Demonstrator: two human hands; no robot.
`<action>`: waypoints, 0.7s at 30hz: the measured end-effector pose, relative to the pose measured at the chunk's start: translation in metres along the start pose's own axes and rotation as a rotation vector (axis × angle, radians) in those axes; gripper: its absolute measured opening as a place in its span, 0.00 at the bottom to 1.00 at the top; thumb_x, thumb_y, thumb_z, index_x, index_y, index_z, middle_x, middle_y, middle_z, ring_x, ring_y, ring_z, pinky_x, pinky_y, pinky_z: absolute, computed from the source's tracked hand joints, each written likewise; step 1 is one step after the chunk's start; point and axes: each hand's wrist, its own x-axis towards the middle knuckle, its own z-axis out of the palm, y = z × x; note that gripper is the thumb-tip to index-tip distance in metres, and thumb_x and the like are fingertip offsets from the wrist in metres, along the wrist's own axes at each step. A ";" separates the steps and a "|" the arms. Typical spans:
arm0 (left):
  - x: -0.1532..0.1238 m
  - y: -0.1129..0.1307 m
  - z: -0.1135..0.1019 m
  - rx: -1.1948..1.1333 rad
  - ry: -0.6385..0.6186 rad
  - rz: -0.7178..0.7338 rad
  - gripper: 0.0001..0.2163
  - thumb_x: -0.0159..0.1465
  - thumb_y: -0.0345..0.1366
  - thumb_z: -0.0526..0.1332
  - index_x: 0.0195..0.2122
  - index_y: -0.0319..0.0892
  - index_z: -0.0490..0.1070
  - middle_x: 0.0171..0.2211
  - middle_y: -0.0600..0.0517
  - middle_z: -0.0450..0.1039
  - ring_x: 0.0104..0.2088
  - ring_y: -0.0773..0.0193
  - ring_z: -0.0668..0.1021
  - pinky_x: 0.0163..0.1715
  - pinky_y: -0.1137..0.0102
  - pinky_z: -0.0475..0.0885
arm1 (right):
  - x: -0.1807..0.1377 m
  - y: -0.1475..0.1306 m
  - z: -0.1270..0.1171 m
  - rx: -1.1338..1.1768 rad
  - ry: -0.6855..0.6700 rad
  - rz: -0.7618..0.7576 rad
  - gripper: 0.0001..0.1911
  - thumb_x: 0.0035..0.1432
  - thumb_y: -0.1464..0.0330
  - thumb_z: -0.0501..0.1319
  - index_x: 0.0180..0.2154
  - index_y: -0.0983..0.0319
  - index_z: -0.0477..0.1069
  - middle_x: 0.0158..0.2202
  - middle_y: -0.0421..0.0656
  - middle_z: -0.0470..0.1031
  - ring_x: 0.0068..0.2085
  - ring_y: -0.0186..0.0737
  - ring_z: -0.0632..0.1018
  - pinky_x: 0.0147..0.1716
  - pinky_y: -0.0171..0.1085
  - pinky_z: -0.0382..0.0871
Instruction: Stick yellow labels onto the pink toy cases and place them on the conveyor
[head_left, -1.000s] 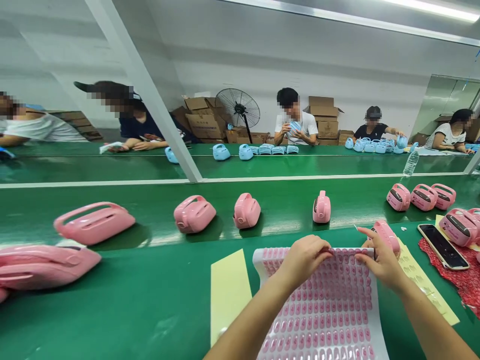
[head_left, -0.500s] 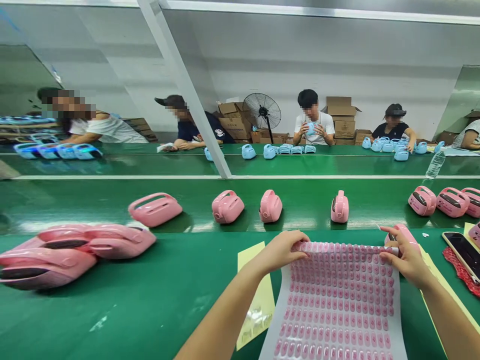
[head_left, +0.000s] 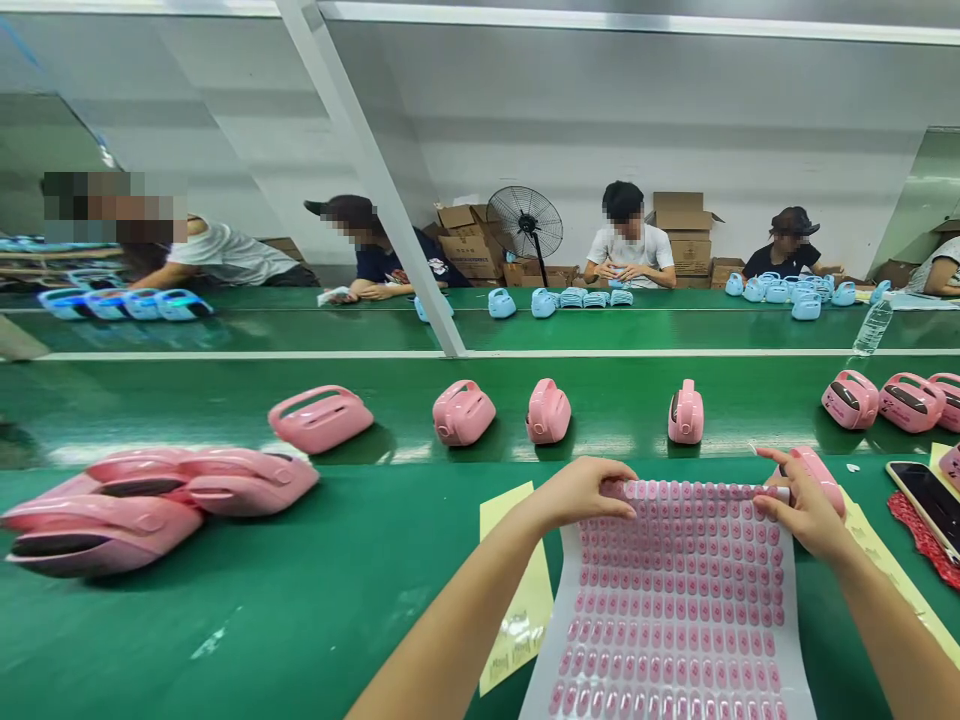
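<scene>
A white sheet of small pink oval stickers hangs toward me, its far edge rolled or folded over. My left hand pinches that edge at its left end, thumb and fingers closed on it. At the right end my right hand grips the same edge between thumb and fingers. Just behind the right hand lies a pink handled case, partly hidden by the fingers. Beneath the sheet's left side is a yellow paper with printed labels, and another yellow sheet lies under the right forearm.
Several pink cases stand along the green belt. More pink cases are piled at the left. A phone lies on red cloth at the right. Across the belt, co-workers sit by blue cases, beyond a slanted white post.
The left hand has slid slightly right along the sheet's edge. The right hand has shifted a little left. The pink cases appear slightly further right. A co-worker opposite has lowered a blue case.
</scene>
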 end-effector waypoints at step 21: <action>-0.006 -0.005 0.009 0.331 0.153 -0.119 0.32 0.54 0.47 0.61 0.58 0.42 0.54 0.58 0.45 0.58 0.58 0.54 0.60 0.54 0.64 0.54 | 0.012 0.050 0.030 -0.221 0.261 0.050 0.31 0.48 0.58 0.55 0.53 0.62 0.53 0.28 0.39 0.67 0.31 0.42 0.73 0.35 0.41 0.67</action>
